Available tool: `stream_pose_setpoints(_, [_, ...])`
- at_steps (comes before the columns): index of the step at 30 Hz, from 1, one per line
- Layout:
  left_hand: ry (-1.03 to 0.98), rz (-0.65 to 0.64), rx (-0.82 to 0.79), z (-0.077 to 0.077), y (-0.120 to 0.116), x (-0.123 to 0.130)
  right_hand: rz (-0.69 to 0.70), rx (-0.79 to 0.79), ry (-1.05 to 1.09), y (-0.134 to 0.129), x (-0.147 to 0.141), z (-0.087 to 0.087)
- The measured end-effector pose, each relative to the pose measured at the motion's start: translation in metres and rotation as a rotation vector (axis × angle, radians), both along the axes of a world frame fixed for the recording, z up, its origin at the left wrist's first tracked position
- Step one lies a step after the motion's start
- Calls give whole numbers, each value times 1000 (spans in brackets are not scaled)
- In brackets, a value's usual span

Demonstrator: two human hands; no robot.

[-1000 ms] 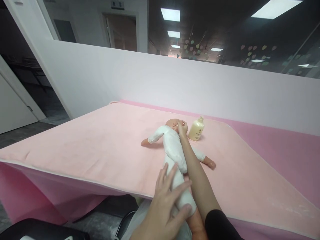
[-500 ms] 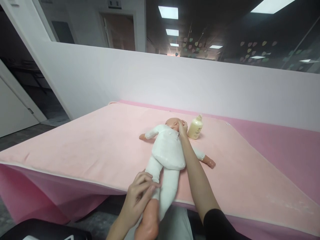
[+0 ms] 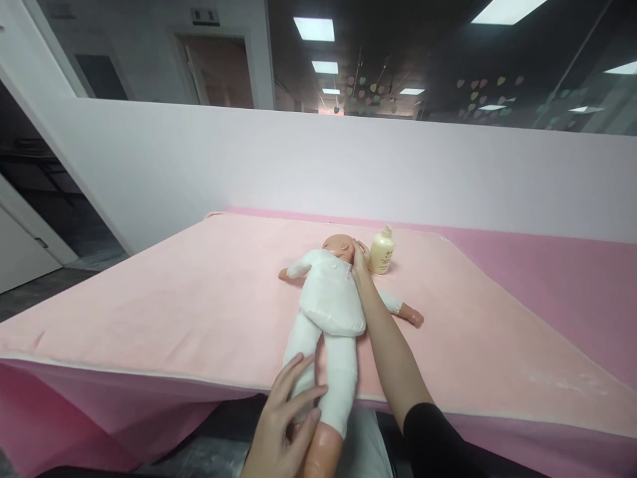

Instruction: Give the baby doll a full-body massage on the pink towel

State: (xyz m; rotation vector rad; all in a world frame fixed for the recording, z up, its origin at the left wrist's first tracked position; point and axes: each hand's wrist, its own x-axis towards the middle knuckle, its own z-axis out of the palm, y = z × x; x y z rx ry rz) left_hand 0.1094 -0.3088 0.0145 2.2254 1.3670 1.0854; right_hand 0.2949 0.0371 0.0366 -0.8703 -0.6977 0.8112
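Observation:
A baby doll (image 3: pixel 331 302) in white clothing lies on a pink padded cover, its head (image 3: pixel 340 244) away from me and its legs reaching past the near edge. My right hand (image 3: pixel 360 257) cups the right side of the doll's head, thumb by the neck and other fingers partly hidden behind. The forearm runs along the doll's body, over one arm. Fingers apart, my left hand (image 3: pixel 291 411) rests across the doll's lower legs. One bare lower leg (image 3: pixel 326 446) shows beside it; the other foot is hidden. Just right of the head stands a pale yellow bottle (image 3: pixel 382 251).
The pink cover (image 3: pixel 164 292) spreads over a table with a pink cloth (image 3: pixel 562 279) beneath. A white low wall (image 3: pixel 348 166) with dark glass above closes off the far side. Below the near edge, grey trousers (image 3: pixel 367 445) show.
My left hand has loosened from the doll's left lower leg, spreading its fingers across towards the other leg. The right hand stays at the head. The camera view has shifted slightly.

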Motion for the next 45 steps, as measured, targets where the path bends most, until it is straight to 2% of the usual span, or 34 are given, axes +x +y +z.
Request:
stream_pose_setpoints(2, [24, 26, 32, 10, 8, 4, 49, -12, 121, -1, -2, 2])
stream_pose_setpoints(4, [23, 52, 103, 29, 31, 6, 85, -15, 190, -2, -3, 3])
stream_pose_setpoints(7, [-16, 38, 225, 61, 93, 12, 105, -9, 175, -2, -1, 3])
stream_pose_setpoints(9, [2, 44, 267, 74, 144, 17, 111, -16, 158, -1, 0, 2])
stream_pose_setpoints(12, [50, 38, 246, 72, 207, 22, 88, -35, 147, 1, 2, 0])
stream_pose_setpoints(14, [69, 8, 256, 60, 230, 21, 50, -44, 142, 3, 2, -1])
stream_pose_setpoints(17, [44, 8, 217, 39, 238, 12, -19, -26, 36, 4, -1, -1])
stream_pose_setpoints(21, [74, 98, 127, 26, 235, 2, -86, 17, -356, -5, -12, 3])
stream_pose_setpoints(24, [80, 155, 101, 22, 243, 0, -120, 27, -607, -26, -14, 1])
stream_pose_setpoints(27, [54, 224, 79, 17, 256, 3, -121, 27, -840, -55, -5, -10])
stream_pose_setpoints(32, [-102, 282, 61, 12, 266, 2, -73, -8, -1064, -94, 17, -27])
stream_pose_setpoints(35, [-183, 227, 80, 10, 265, -3, -85, 122, -1112, -104, 21, -19])
stream_pose_setpoints(38, [-221, 187, 87, 9, 264, -7, -113, 280, -1075, -118, 18, -1])
stream_pose_setpoints(42, [-163, 263, 104, 9, 264, -6, 117, 476, -1018, -152, 5, 17])
stream_pose_setpoints(45, [-97, 337, 120, 9, 264, -5, 249, 713, -1268, -173, -3, 19])
